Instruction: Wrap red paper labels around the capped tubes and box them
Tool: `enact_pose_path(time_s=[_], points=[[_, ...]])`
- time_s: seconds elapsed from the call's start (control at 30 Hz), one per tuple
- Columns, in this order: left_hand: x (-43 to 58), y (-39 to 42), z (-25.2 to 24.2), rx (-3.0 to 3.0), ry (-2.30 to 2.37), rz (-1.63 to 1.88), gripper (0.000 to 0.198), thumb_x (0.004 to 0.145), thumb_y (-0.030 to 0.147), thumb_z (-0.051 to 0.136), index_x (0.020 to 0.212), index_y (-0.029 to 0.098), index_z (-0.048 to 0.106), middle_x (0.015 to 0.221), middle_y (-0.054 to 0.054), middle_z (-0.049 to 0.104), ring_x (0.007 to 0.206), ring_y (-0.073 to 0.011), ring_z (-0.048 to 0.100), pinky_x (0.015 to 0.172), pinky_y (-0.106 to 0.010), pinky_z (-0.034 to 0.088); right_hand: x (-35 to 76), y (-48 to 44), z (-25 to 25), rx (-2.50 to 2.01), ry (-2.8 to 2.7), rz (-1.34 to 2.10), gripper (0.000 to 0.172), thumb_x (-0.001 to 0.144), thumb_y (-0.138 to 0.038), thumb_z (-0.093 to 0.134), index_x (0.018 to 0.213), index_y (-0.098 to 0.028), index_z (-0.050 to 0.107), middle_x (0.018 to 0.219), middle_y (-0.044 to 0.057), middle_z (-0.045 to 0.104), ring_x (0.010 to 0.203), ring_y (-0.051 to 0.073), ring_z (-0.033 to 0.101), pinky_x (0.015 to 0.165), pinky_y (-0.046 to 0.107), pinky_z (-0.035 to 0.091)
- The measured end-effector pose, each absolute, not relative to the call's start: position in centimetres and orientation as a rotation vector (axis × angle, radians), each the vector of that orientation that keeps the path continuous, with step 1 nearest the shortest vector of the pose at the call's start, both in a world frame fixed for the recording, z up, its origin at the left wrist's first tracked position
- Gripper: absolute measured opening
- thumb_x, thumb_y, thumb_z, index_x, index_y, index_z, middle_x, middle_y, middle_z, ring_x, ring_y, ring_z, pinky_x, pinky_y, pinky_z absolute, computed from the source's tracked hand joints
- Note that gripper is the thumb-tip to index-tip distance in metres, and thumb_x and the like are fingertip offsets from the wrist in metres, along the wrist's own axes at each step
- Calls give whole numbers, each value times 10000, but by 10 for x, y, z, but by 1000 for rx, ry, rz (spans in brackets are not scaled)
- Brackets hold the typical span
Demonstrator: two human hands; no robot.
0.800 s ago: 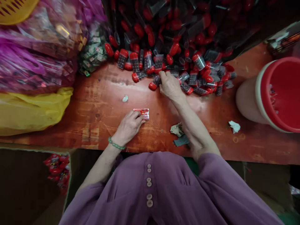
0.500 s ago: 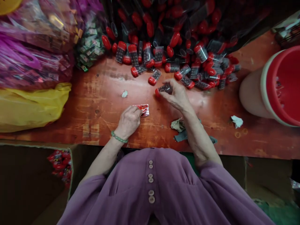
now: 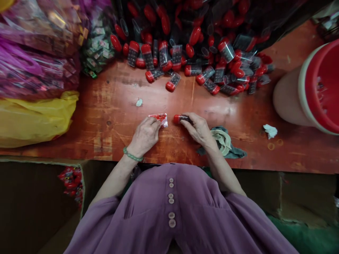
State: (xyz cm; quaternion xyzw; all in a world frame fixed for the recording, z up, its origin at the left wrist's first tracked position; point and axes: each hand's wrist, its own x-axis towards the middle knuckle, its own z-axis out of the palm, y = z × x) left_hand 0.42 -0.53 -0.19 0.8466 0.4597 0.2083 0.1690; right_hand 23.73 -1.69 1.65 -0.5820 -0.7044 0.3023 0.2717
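My left hand (image 3: 147,134), with a green bead bracelet at the wrist, has its fingers closed on a small red printed packet (image 3: 162,120) with a silvery edge, low over the wooden table. Just to the right, my right hand (image 3: 197,127) grips a clear tube (image 3: 180,119) with a red cap and dark round pieces inside. The cap points left toward the packet, with a small gap between them. Part of the tube is hidden by my fingers. Similar red-capped tubes (image 3: 173,82) lie in a large heap beyond both hands.
Plastic bags of small packets (image 3: 39,76) and a yellow bag (image 3: 37,118) fill the left side. At right stands a white bucket with a red inner basin (image 3: 324,84). A bunched cloth (image 3: 225,143) and white scrap (image 3: 270,131) lie nearer. An open carton (image 3: 82,187) sits below the table edge.
My right hand has come away from the heap toward me, bringing the tube level with the packet. The left hand keeps its hold on the packet, nearly in place.
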Motion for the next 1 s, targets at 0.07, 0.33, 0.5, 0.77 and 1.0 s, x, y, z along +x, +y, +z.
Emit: enact_pose_path(time_s=[0.07, 0.33, 0.5, 0.77, 1.0], points=[[3, -4, -6, 2424, 1323, 621, 234, 952, 153, 495, 880, 139, 717, 902, -104, 707, 833, -203, 623, 768, -343, 532, 234, -18, 18, -1529, -1829, 886, 230, 957, -323, 550, 1108, -179, 646, 1046, 90, 720, 923, 211, 672, 855, 357, 528], [-6, -2, -4, 2313, 1335, 911, 114, 853, 184, 675, 745, 179, 712, 720, -19, 697, 700, -156, 628, 676, -268, 501, 222, -29, 24, -1355, -1507, 1165, 238, 945, -336, 569, 1132, -203, 632, 935, 20, 691, 762, 134, 655, 768, 306, 557], [-10, -8, 10, 2194, 1260, 965, 90, 826, 232, 732, 757, 176, 720, 703, -2, 704, 649, -121, 621, 630, -236, 487, 216, -36, 35, -1312, -1522, 1095, 226, 939, -341, 602, 1119, -218, 663, 1041, 40, 719, 922, 160, 681, 872, 336, 560], [-13, -17, 20, 2034, 1141, 1030, 48, 819, 217, 741, 795, 176, 735, 746, -13, 734, 667, -118, 651, 636, -237, 512, 212, -35, 49, -1162, -1858, 911, 190, 954, -212, 606, 1131, -224, 671, 1039, 38, 740, 943, 150, 690, 865, 300, 557], [-15, -21, 15, 1831, 1139, 983, 41, 767, 184, 786, 759, 168, 749, 731, -16, 732, 647, -111, 660, 625, -225, 522, 219, -38, 54, -1182, -2049, 898, 196, 970, -215, 573, 1146, -205, 659, 1005, 52, 736, 902, 161, 691, 826, 312, 562]])
